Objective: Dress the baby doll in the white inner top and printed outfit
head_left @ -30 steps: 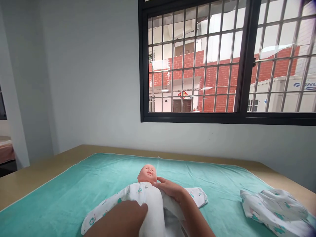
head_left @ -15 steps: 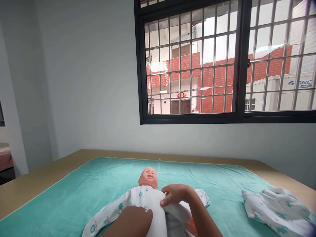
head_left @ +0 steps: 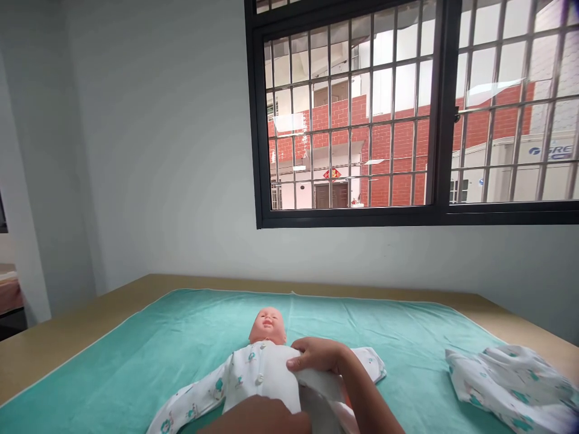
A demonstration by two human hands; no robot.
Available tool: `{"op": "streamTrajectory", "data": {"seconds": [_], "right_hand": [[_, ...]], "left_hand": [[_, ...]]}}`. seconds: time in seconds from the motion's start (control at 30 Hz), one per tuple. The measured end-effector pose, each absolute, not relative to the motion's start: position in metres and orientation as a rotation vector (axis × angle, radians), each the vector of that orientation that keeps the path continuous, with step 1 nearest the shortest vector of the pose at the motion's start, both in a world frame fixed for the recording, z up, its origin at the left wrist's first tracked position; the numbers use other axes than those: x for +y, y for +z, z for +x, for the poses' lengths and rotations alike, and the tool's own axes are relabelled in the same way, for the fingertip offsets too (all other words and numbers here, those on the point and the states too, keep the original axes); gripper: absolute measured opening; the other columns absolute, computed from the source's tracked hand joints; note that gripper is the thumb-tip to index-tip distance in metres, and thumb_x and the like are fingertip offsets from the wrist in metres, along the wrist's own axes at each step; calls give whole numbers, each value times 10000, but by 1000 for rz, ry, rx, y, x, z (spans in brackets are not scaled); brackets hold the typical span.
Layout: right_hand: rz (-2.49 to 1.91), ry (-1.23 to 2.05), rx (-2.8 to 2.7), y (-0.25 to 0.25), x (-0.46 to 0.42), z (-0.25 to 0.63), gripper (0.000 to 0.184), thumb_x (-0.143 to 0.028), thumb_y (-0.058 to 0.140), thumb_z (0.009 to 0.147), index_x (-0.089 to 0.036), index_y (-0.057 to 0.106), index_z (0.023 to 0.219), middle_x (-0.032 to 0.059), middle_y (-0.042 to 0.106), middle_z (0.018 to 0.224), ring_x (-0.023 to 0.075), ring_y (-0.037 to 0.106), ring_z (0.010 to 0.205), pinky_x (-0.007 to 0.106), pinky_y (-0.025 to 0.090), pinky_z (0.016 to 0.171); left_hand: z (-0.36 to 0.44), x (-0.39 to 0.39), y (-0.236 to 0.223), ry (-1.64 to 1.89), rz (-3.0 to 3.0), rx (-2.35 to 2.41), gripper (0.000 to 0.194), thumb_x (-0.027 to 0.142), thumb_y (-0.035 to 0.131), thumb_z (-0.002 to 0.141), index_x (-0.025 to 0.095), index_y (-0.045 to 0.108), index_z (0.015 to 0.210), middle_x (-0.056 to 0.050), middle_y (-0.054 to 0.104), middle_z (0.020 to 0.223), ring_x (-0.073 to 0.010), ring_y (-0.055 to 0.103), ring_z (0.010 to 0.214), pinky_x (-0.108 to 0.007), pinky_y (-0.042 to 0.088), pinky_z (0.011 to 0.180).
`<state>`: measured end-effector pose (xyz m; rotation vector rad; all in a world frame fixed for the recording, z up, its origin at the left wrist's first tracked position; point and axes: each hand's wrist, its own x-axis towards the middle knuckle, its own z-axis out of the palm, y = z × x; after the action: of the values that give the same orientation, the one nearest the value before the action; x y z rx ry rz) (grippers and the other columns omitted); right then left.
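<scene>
A baby doll (head_left: 268, 323) lies on its back on a teal blanket (head_left: 136, 355), dressed in a white printed garment (head_left: 253, 377) with its sleeves spread out. My right hand (head_left: 319, 355) is closed on the garment's right front flap at the doll's chest. My left hand (head_left: 260, 417) lies on the doll's lower body at the bottom edge of the view; its fingers are out of sight.
A second white printed garment (head_left: 511, 380) lies crumpled on the blanket at the right. The blanket covers a wooden platform (head_left: 58, 337) set against a grey wall. A barred window (head_left: 407, 114) is above.
My left hand has slid down toward the bottom edge, uncovering the garment's left front with its snaps. My right hand has stayed on the flap at the doll's chest.
</scene>
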<state>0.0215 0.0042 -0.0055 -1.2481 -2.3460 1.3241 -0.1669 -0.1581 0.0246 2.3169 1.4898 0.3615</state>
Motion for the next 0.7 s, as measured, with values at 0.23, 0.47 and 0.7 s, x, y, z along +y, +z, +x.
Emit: {"op": "streamTrajectory", "data": {"seconds": [0.23, 0.47, 0.7], "right_hand": [[-1077, 1195, -2368, -20, 7, -7, 200, -399, 666, 709, -211, 672, 778, 0, 621, 763, 183, 523, 714, 306, 403, 670], [-1005, 1204, -2138, -53, 0, 8, 312, -470, 505, 834, -186, 594, 741, 0, 575, 724, 159, 494, 708, 279, 384, 647], [-1089, 947, -1692, -87, -27, 88, 212, -386, 511, 835, -195, 587, 780, 34, 652, 760, 198, 601, 722, 302, 452, 675]], "left_hand": [[-138, -138, 48, 402, 2472, 1467, 295, 207, 541, 782, 275, 650, 1047, -40, 680, 1130, -247, 608, 1045, -350, 441, 909], [-122, -128, 28, 334, 2495, 1522, 435, 152, 561, 724, 201, 604, 1154, -73, 600, 1251, -261, 507, 1191, -378, 378, 1048], [-121, -116, 6, 168, 2516, 1593, 432, 259, 619, 722, 235, 594, 1152, -60, 611, 1250, -281, 536, 1148, -411, 427, 985]]}}
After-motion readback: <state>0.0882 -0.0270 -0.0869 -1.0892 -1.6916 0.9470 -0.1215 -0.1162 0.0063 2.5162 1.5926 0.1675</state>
